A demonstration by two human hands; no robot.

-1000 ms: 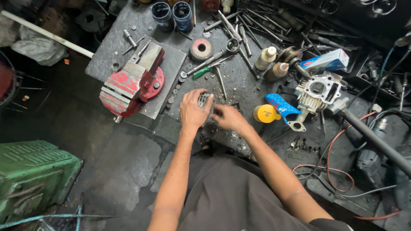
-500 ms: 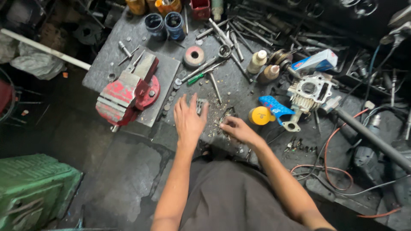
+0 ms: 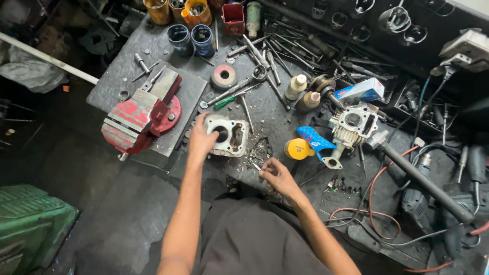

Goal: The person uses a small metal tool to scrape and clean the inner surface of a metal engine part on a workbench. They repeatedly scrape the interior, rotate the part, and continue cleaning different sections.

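Note:
My left hand point(image 3: 202, 138) grips the left edge of a grey metal engine cylinder block point(image 3: 230, 136) that lies flat on the dark workbench point(image 3: 127, 66). My right hand point(image 3: 274, 175) is near the bench's front edge, fingers pinched on a small thin metal tool or piece whose tip points toward a dark gasket with scraps point(image 3: 260, 151) beside the block. A red bench vise point(image 3: 142, 114) stands just left of my left hand.
A yellow round can point(image 3: 298, 148), a blue-handled tool point(image 3: 316, 140) and an engine head point(image 3: 352, 125) lie right of the block. Wrenches, screwdrivers, bottles point(image 3: 296, 87), a grinding disc point(image 3: 223, 76) and cups point(image 3: 202, 39) crowd the back. Cables and power tools point(image 3: 417, 196) lie right; a green crate point(image 3: 30, 231) sits lower left.
The view has shifted. My left hand has moved off the block's top to its left edge, uncovering the block. My right hand has drawn back toward the bench's front edge.

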